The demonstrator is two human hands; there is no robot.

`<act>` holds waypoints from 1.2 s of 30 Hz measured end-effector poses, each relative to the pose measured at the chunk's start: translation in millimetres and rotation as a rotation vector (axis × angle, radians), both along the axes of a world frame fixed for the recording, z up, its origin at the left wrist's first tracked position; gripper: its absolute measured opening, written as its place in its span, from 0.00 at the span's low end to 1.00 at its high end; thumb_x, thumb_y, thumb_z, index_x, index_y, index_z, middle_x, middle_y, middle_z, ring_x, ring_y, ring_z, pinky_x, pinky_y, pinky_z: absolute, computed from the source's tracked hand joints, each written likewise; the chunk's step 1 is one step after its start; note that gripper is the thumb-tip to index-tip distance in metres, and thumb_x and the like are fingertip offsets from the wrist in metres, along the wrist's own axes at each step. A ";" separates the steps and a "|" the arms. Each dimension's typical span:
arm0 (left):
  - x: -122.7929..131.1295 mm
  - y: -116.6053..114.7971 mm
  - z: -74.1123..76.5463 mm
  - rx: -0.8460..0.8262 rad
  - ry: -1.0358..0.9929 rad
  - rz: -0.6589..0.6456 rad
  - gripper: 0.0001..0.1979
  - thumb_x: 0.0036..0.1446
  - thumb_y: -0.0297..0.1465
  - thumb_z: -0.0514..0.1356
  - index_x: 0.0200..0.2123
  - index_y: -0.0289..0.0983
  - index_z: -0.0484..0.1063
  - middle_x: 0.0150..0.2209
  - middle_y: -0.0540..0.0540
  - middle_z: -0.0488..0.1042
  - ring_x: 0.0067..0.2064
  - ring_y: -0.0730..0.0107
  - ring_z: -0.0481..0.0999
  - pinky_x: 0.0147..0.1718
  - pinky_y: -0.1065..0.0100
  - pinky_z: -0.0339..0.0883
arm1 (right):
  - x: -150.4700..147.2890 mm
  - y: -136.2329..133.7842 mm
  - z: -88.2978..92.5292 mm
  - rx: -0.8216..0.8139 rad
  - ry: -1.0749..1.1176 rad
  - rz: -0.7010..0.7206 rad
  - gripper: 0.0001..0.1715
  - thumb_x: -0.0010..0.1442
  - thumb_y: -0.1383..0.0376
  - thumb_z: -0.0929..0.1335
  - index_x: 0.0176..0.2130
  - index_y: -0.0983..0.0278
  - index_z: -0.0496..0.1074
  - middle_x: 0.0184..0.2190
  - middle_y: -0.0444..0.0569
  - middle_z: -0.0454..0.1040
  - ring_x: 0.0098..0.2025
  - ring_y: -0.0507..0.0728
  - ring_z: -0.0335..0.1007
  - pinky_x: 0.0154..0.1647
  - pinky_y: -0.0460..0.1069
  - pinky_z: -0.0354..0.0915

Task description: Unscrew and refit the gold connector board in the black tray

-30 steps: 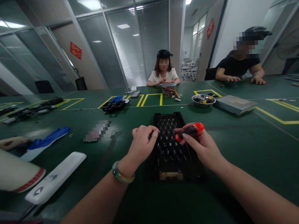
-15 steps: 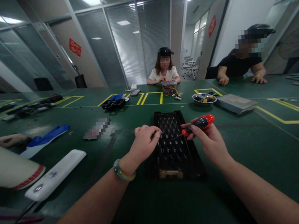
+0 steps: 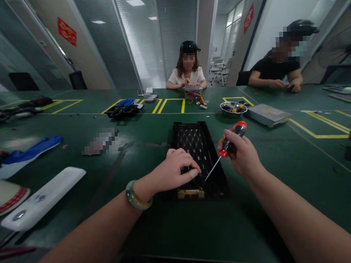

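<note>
In the head view, a shallow black tray-like part (image 3: pixel 194 137) with a patterned surface and raised rims lies flat before me. A yellowish strip (image 3: pixel 188 193) sits at its near end. My right hand (image 3: pixel 240 150) is closed around the red and black handle of a screwdriver (image 3: pixel 213 169). The shaft slants down to the left, its tip at the near part of the tray-like part. My left hand (image 3: pixel 178 168) lies over that part, thumb and forefinger brought together close to the tip. What they pinch, if anything, is hidden.
Left are a white power strip (image 3: pixel 47 197), a blue and white glove (image 3: pixel 31 153) and a pale red-trimmed object (image 3: pixel 6 197). Farther off stand a metal bowl (image 3: pixel 233 109), a grey metal case (image 3: pixel 268 115) and a black container (image 3: pixel 123 110). Two people sit across the green table (image 3: pixel 141 140).
Both hands shifted toward the near end of the tray-like part. The screwdriver became steeper, its tip now by the yellowish strip. My view tilted down and turned slightly right.
</note>
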State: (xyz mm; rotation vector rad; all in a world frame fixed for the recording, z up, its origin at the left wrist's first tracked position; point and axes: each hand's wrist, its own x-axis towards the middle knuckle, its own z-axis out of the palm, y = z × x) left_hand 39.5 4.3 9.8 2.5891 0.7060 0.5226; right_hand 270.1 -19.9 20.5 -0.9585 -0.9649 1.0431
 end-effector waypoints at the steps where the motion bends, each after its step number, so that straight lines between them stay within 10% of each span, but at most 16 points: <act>1: 0.3 -0.1 0.0 -0.002 0.007 -0.010 0.08 0.65 0.35 0.57 0.39 0.44 0.78 0.39 0.52 0.78 0.45 0.65 0.69 0.48 0.59 0.50 | -0.7 0.9 -1.5 -0.002 -0.009 -0.004 0.19 0.54 0.53 0.74 0.27 0.63 0.68 0.19 0.45 0.73 0.20 0.50 0.63 0.17 0.43 0.55; 36: 14.2 -14.5 -0.6 -0.058 0.211 -0.033 0.10 0.61 0.45 0.62 0.37 0.49 0.81 0.37 0.52 0.77 0.44 0.63 0.68 0.46 0.59 0.46 | -0.6 2.3 -1.8 0.002 -0.041 -0.126 0.18 0.55 0.55 0.74 0.27 0.62 0.66 0.17 0.43 0.72 0.19 0.49 0.65 0.19 0.43 0.60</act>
